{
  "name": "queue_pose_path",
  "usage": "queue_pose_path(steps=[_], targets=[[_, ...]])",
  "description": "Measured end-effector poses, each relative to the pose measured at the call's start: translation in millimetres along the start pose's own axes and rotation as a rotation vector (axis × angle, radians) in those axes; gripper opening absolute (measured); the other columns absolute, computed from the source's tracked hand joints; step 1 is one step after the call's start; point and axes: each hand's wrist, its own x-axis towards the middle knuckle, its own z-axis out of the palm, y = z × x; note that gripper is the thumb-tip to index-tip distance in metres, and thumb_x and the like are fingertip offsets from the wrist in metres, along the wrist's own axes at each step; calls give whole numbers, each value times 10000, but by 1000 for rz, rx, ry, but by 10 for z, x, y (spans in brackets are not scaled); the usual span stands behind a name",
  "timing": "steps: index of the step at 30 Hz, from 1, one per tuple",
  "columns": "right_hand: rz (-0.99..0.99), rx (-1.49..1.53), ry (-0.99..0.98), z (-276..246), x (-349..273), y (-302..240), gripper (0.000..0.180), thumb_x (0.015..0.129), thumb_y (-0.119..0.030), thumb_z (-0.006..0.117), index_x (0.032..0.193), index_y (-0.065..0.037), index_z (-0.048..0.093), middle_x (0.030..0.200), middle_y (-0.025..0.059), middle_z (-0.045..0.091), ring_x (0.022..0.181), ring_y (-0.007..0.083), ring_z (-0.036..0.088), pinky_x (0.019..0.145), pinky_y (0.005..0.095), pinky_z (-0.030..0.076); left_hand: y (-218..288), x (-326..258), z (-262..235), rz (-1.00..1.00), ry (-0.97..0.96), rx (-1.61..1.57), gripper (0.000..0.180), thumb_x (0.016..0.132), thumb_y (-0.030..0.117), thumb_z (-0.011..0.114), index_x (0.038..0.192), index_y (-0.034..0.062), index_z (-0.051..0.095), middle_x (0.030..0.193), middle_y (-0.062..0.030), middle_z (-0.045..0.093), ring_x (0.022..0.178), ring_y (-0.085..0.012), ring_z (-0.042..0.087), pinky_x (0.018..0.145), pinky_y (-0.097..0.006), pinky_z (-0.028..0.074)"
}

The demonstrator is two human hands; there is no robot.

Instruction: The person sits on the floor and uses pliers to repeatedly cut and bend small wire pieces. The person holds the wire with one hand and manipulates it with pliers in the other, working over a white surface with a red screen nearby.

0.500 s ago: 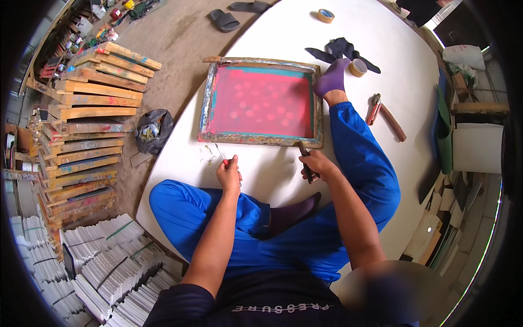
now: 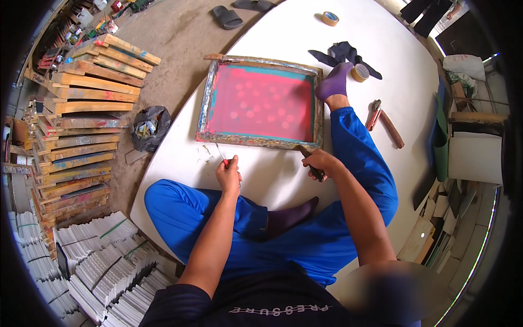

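1. At the centre of the head view, a wood-edged screen [image 2: 259, 109] with a pink, pale-spotted face and teal borders is seen lying flat on a white work surface [image 2: 272, 169].
2. Below the screen's lower left corner, a slim tool with a red handle [image 2: 225, 162] is grasped by the left hand [image 2: 229, 175], its thin metal shaft being pointed up toward the lower edge; whether contact is made cannot be told.
3. Below the lower right corner, a dark hand tool [image 2: 316, 174] is gripped by the right hand [image 2: 323, 162], its upper end being held at the lower edge of the screen; the exact shape is partly hidden by the fingers.
4. Just left of the left hand, small scraps [image 2: 206, 153] are scattered.
5. Along the right border of the screen, a purple-socked foot [image 2: 334, 84] is placed, with a dark cloth [image 2: 344, 53] and a tape roll [image 2: 359, 73] seen beside it.
6. Right of centre, a red-handled tool [image 2: 375, 115] is laid beside a brown wooden piece [image 2: 392, 129].
7. Toward the top, another roll of tape [image 2: 330, 19] is shown.
8. Across the left of the frame, stacked wooden frames [image 2: 92, 131] are seen above bundled white sheets [image 2: 111, 256]; a black plastic bag [image 2: 151, 128] is set nearby.
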Motion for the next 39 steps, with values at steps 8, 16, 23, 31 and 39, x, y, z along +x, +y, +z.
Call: queue_pose_path(steps=[8, 16, 23, 31, 39], targets=[[-83, -196, 394, 429, -45, 125, 371, 884, -293, 545, 1020, 36, 650, 884, 233, 698, 782, 349, 692, 724, 461, 540, 9, -14, 72, -31, -23, 32, 272, 895, 262, 739, 879, 56, 563, 682, -10, 497, 385, -89, 436, 342, -256, 326], [-167, -264, 648, 707, 18, 240, 386, 881, -343, 552, 1012, -1, 674, 989, 278, 689, 977, 452, 655, 901, 515, 508, -23, -16, 39, -38, -39, 47, 267, 894, 268, 734, 866, 65, 563, 680, -14, 505, 377, -96, 439, 329, -261, 307], [-208, -452, 639, 567, -14, 251, 366, 893, -305, 516, 1053, -1, 642, 975, 265, 700, 952, 435, 678, 875, 523, 521, 38, -110, 14, -46, -37, 45, 240, 895, 239, 729, 838, 71, 568, 667, -6, 502, 380, -92, 440, 343, -257, 325], [-448, -692, 745, 344, 287, 539, 312, 884, -305, 550, 1025, -31, 601, 865, 240, 709, 820, 432, 693, 769, 532, 546, -42, -161, 9, -11, -110, 57, 255, 899, 247, 729, 813, 70, 567, 679, -10, 517, 402, -80, 454, 355, -249, 335], [-754, -583, 737, 655, 131, 376, 241, 904, -307, 593, 921, -67, 620, 739, 206, 683, 675, 417, 667, 647, 524, 532, 108, -296, 50, -40, -340, 83, 234, 922, 257, 707, 953, 28, 669, 757, -50, 626, 414, -57, 458, 363, -223, 346]])
